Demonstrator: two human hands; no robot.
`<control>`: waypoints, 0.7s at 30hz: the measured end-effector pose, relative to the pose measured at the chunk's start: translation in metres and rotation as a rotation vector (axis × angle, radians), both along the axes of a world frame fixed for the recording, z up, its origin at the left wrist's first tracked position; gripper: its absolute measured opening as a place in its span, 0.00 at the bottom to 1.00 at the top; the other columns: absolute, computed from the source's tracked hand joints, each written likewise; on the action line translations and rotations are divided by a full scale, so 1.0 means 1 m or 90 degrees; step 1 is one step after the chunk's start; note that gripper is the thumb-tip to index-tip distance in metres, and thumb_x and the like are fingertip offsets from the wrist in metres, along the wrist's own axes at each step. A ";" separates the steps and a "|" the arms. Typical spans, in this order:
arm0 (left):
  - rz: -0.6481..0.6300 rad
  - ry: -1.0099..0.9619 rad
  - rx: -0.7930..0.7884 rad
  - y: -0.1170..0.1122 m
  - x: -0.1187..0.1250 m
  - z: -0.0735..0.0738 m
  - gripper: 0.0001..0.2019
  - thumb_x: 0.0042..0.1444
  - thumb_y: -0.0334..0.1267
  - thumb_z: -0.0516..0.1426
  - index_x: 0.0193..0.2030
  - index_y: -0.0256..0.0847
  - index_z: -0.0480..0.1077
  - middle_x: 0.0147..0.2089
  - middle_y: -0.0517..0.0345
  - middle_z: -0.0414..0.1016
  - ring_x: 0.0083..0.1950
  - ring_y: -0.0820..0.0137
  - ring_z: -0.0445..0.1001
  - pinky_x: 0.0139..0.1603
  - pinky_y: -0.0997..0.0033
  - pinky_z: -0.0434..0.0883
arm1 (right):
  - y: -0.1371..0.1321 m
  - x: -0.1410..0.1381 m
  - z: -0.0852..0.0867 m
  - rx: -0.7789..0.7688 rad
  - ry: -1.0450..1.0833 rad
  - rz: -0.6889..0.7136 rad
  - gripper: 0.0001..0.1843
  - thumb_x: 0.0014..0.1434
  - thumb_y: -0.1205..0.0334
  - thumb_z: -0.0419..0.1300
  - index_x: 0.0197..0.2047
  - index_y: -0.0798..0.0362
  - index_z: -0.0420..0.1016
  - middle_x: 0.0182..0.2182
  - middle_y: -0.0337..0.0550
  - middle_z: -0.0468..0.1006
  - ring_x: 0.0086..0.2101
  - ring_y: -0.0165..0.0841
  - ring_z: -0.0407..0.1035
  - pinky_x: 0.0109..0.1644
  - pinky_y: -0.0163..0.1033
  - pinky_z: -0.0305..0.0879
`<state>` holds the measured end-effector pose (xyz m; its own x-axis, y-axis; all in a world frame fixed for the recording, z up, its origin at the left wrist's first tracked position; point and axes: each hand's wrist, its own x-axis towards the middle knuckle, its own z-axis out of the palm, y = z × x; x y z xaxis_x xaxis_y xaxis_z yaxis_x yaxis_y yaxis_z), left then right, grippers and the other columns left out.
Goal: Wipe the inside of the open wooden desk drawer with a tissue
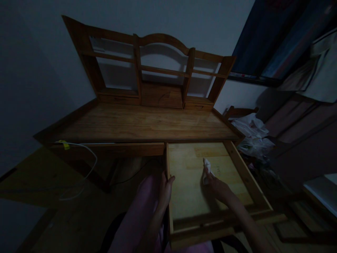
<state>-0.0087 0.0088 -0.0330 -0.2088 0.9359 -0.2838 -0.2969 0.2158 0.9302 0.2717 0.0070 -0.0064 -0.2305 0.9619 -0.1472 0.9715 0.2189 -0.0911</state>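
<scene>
A wooden drawer (184,189) is pulled far out of the desk, its pale bottom facing up at me. My right hand (214,183) reaches inside it, fingers closed around a crumpled white tissue or cloth (207,167) just above or on the drawer bottom; contact is hard to tell in the dim light. At the drawer's left side wall (169,196), my left hand (165,188) grips the edge, with the thumb over the top and the other fingers on the outer side, partly hidden.
The wooden desk (147,121) carries a shelf hutch (162,70) at its back. A white cable (92,154) with a yellow tag (64,144) hangs at the left. Plastic bags (251,126) are piled right of the desk. My legs (137,218) are below the drawer.
</scene>
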 end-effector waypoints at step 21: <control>-0.030 -0.012 0.014 0.002 0.001 -0.009 0.24 0.52 0.41 0.62 0.55 0.41 0.67 0.55 0.44 0.77 0.56 0.54 0.77 0.58 0.55 0.71 | 0.002 0.030 0.042 0.102 0.530 -0.238 0.31 0.62 0.45 0.56 0.60 0.56 0.75 0.50 0.52 0.82 0.50 0.46 0.75 0.55 0.47 0.69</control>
<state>-0.0076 0.0111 -0.0417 -0.1588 0.9506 -0.2667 -0.3038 0.2100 0.9293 0.3022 0.0094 0.0360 0.1272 0.9896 0.0676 0.6160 -0.0254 -0.7873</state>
